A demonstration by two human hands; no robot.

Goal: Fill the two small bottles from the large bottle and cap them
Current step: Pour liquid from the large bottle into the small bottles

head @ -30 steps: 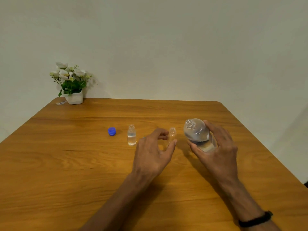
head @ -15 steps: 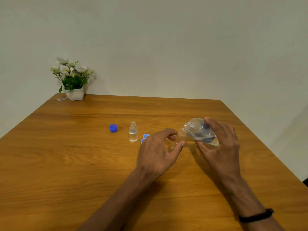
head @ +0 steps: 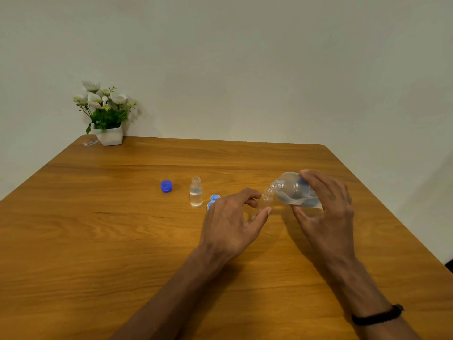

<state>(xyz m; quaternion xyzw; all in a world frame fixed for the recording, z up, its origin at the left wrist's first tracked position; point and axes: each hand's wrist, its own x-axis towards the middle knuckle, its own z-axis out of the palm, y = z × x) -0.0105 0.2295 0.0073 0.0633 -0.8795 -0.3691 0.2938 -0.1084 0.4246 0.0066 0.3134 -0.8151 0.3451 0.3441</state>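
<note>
Tilting the large bottle (head: 295, 191) toward my left, I hold it in my right hand (head: 326, 209), fingers over the top of its body and thumb underneath. Its uncapped mouth points left and slightly down, just beside the mouth of the small bottle (head: 264, 201) in my left hand (head: 230, 222). That hand pinches the small bottle between thumb and fingertips, the thumb near its lower part and the forefinger curled behind its neck; the bottle is clear, leans a little toward the large one, and I cannot tell whether any water is in it. Water lies pooled along the lower side of the large bottle.

Left of my left hand, the second small bottle (head: 196, 192) stands upright and uncapped on the desk (head: 98, 229), filled to somewhat above the middle. Between it and my knuckles, two light blue caps (head: 213, 200) peek out, partly hidden by the hand. Farther left, well apart from the bottle, sits a darker blue cap (head: 166, 186). At the desk's far left corner a white pot of flowers (head: 106, 114) stands against the wall. A black band (head: 377, 315) circles my right wrist.
</note>
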